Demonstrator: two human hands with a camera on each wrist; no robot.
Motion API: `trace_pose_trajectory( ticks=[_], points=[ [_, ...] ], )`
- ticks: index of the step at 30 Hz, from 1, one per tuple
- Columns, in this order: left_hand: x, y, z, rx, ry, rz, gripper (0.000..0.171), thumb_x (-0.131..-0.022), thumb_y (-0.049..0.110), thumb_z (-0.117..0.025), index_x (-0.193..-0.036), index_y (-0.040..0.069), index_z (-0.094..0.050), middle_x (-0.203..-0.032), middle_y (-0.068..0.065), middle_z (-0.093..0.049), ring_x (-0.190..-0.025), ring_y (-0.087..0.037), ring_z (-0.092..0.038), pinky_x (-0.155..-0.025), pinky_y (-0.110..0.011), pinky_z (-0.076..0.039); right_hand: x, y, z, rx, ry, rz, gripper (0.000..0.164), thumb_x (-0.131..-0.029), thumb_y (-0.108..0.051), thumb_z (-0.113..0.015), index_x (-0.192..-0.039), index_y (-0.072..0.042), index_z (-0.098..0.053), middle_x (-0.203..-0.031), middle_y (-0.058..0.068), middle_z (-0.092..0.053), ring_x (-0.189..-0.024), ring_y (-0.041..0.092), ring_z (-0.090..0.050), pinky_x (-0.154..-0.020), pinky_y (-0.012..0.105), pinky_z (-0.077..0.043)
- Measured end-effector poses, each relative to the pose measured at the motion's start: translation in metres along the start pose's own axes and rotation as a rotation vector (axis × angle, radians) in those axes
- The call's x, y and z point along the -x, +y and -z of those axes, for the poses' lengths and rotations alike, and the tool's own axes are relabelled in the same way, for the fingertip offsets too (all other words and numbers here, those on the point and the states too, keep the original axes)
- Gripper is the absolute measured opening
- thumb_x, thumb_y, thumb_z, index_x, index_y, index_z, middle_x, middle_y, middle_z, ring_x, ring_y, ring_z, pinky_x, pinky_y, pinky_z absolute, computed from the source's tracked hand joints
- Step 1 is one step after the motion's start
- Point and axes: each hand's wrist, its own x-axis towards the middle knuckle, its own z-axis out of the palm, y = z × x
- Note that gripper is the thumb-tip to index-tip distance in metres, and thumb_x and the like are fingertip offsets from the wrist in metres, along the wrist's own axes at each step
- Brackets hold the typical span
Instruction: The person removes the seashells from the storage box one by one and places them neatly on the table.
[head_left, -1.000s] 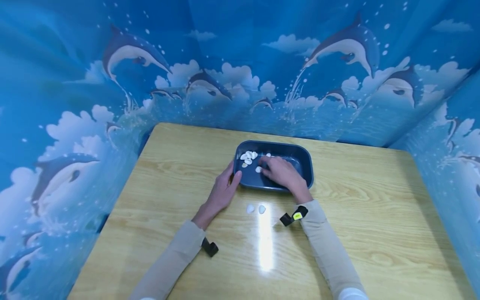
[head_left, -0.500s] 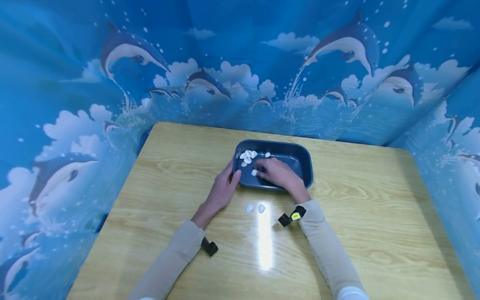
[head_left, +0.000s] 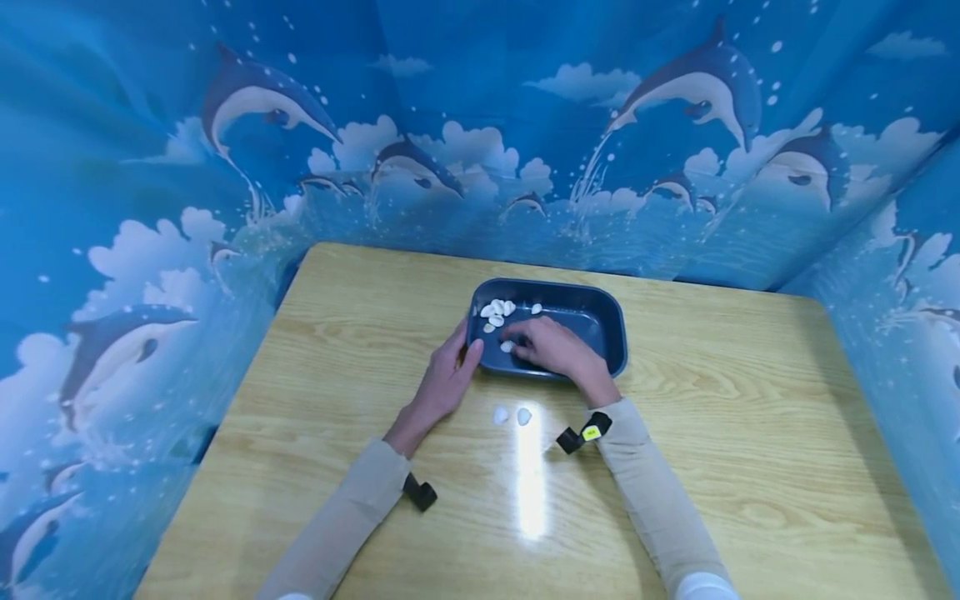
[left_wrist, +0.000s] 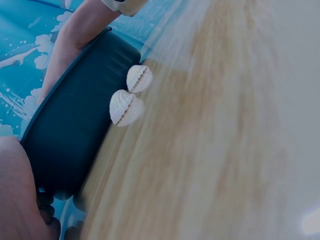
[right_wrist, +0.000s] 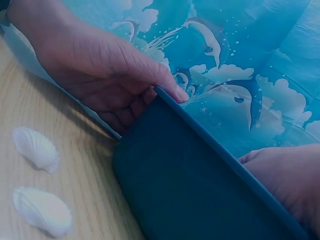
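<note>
A dark blue rectangular basin [head_left: 613, 321] sits near the table's back edge. My left hand [head_left: 442, 382] grips its left end; in the right wrist view that thumb [right_wrist: 172, 90] hooks over the rim while the fingers lie against the outer wall. My right hand [head_left: 555, 343] reaches inside, fingers curled, thumb and index at a small white seashell [head_left: 507, 346]. Several white seashells [head_left: 497, 320] cluster at the basin's left, and a lone seashell [head_left: 536, 308] lies by the back wall. From both wrist views the basin wall hides the right fingertips.
Two ribbed white seashells lie on the wooden table [head_left: 360, 333] before the basin: a left seashell [head_left: 500, 415] and a right seashell [head_left: 523, 416]. A blue dolphin-print curtain [head_left: 480, 125] hangs behind and at both sides. Glare streaks the tabletop near the middle.
My right hand has shifted slightly left inside the basin, and the seashell at its fingertips has moved left and toward me with it. My left hand keeps its hold on the basin.
</note>
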Motion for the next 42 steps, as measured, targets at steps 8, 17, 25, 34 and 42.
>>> trace_pose_trajectory(
  ticks=[8, 17, 25, 34, 42],
  points=[
    [0.000, -0.001, 0.000, 0.023, 0.000, 0.001, 0.058, -0.114, 0.027, -0.043, -0.167, 0.015, -0.024, -0.171, 0.001, -0.025, -0.156, -0.016, -0.026, -0.128, -0.039, -0.025, 0.001, -0.002, 0.001, 0.083, 0.066, -0.087, 0.020, -0.102, -0.028, -0.070, -0.112, -0.011, -0.075, -0.100, 0.002, -0.075, -0.089, 0.018, -0.069, -0.079, 0.042, -0.060],
    [-0.001, -0.002, 0.000, 0.018, -0.007, 0.029, 0.058, -0.114, 0.029, -0.042, -0.167, 0.017, -0.022, -0.172, 0.003, -0.023, -0.157, -0.014, -0.024, -0.128, -0.037, -0.024, 0.004, 0.005, 0.010, -0.005, -0.020, -0.050, 0.029, -0.103, -0.015, -0.068, -0.132, -0.010, -0.070, -0.110, 0.005, -0.074, -0.084, 0.019, -0.064, -0.075, 0.038, -0.055],
    [-0.001, -0.003, -0.001, 0.017, -0.006, 0.029, 0.058, -0.114, 0.030, -0.042, -0.167, 0.017, -0.022, -0.171, 0.001, -0.023, -0.156, -0.013, -0.024, -0.128, -0.036, -0.024, 0.003, 0.009, 0.009, 0.002, -0.043, -0.031, 0.027, -0.101, -0.016, -0.071, -0.127, -0.011, -0.073, -0.117, 0.004, -0.074, -0.085, 0.014, -0.064, -0.076, 0.035, -0.055],
    [-0.002, -0.003, -0.001, 0.026, -0.006, 0.012, 0.058, -0.114, 0.028, -0.042, -0.167, 0.017, -0.021, -0.172, 0.002, -0.022, -0.157, -0.015, -0.024, -0.128, -0.038, -0.025, 0.003, 0.007, 0.009, -0.009, -0.028, -0.025, 0.019, -0.098, -0.018, -0.075, -0.115, -0.008, -0.075, -0.095, 0.002, -0.073, -0.069, 0.012, -0.057, -0.065, 0.030, -0.050],
    [-0.001, -0.003, -0.001, 0.029, -0.003, 0.002, 0.059, -0.114, 0.028, -0.042, -0.167, 0.015, -0.021, -0.172, 0.000, -0.022, -0.157, -0.017, -0.024, -0.128, -0.040, -0.024, 0.003, 0.009, 0.008, -0.015, -0.024, -0.059, 0.023, -0.098, -0.021, -0.076, -0.112, -0.003, -0.074, -0.088, 0.002, -0.070, -0.067, 0.013, -0.057, -0.068, 0.032, -0.054]
  ],
)
